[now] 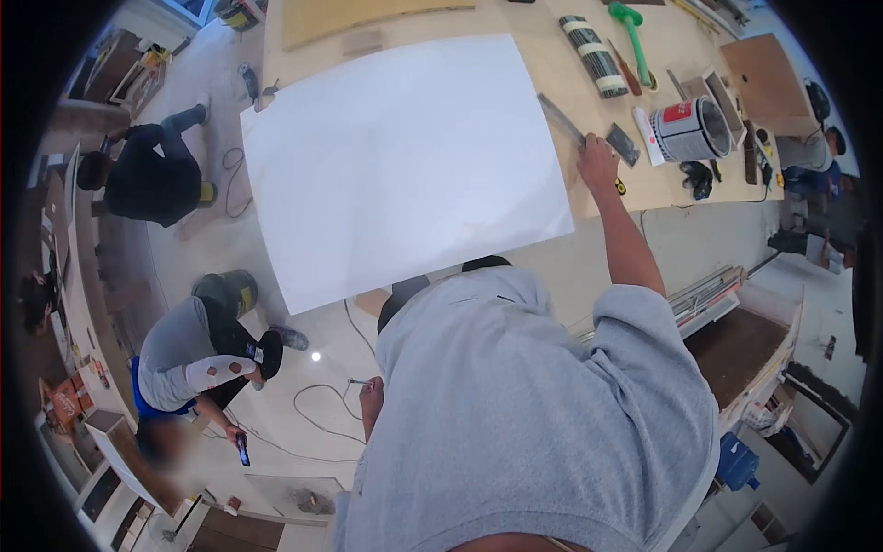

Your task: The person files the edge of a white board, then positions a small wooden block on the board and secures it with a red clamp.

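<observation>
A large white sheet [405, 170] lies over the near left part of the wooden table and hangs past its front edge. My right hand [600, 166] is on the table just right of the sheet, its fingers closed on the near end of a flat metal ruler [559, 118]. A dark flat rectangular piece [623, 144] lies beside that hand. Low at my left side, my left hand [372, 401] is closed around a thin, pen-like tool [359, 382], whose exact kind is too small to make out.
On the table [589, 83] are a patterned roll [593, 55], a green-handled tool [632, 37], a paint can [690, 129] and a black crumpled item [697, 179]. One person [189, 354] crouches at left holding a phone [242, 449]; another person [152, 175] sits farther off. Cables [317, 391] cross the floor.
</observation>
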`<state>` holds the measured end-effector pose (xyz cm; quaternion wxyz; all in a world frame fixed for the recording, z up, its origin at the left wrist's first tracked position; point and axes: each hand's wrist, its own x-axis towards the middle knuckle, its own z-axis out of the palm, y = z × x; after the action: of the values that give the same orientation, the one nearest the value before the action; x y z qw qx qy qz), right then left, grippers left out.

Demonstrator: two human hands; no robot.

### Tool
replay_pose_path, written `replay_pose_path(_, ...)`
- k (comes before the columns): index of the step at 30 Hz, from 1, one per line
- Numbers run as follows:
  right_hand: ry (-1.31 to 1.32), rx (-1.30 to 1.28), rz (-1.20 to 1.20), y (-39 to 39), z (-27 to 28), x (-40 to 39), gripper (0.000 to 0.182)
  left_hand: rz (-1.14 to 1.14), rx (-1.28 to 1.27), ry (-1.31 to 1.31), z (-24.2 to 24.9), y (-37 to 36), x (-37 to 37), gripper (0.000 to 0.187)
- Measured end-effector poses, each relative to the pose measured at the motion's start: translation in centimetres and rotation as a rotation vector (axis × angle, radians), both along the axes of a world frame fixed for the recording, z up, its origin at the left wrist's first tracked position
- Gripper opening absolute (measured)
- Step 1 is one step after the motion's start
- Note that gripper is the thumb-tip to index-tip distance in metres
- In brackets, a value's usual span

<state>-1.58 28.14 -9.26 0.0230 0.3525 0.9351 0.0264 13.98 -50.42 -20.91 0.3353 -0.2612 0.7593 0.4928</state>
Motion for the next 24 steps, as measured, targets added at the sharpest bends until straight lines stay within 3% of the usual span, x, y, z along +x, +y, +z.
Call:
replay_pose_path(3,0.122,0.028,-0.014,5.3,-1.5,-1.3,0.034,0.108,0.073,-0.011,0.3,2.9,1.6,0.034)
replay_pose_path(6,0.299,0.150,-0.003,9.1,-1.5,-2.7,0.038,0.078,-0.114,0.006,3.6,8.0,3.1,0.036)
replay_pose_path(7,0.423,0.061,0.027,9.7,-1.3,-3.5,0.042,0.057,-0.123,0.022,4.7,9.2,3.3,0.036)
replay_pose_path(8,0.576,0.002,0.207,11.3,-2.2,-4.5,0.040,0.040,-0.134,0.032,5.6,10.2,3.6,0.037)
replay_pose_path(10,0.607,-0.390,0.160,6.0,2.6,-6.8,0.026,0.069,-0.135,0.023,6.5,10.6,6.5,0.039)
replay_pose_path(12,0.648,-0.838,0.184,-0.5,3.6,-7.2,0.026,0.147,-0.102,-0.001,4.7,10.6,9.1,0.044)
replay_pose_path(16,0.260,-1.671,0.296,-18.2,5.9,-2.5,0.028,0.089,-0.281,-0.013,3.4,9.6,14.1,0.055)
replay_pose_path(18,-0.021,-1.879,0.522,-24.4,7.8,-0.5,0.031,0.033,-0.352,-0.013,1.0,7.4,17.3,0.061)
replay_pose_path(20,-0.237,-1.868,0.629,-28.6,6.6,1.0,0.036,-0.004,-0.410,-0.019,0.2,6.2,19.9,0.062)
replay_pose_path(24,-0.537,-2.207,0.240,-32.5,4.9,3.1,0.033,-0.021,-0.458,-0.028,-0.5,3.6,22.2,0.063)
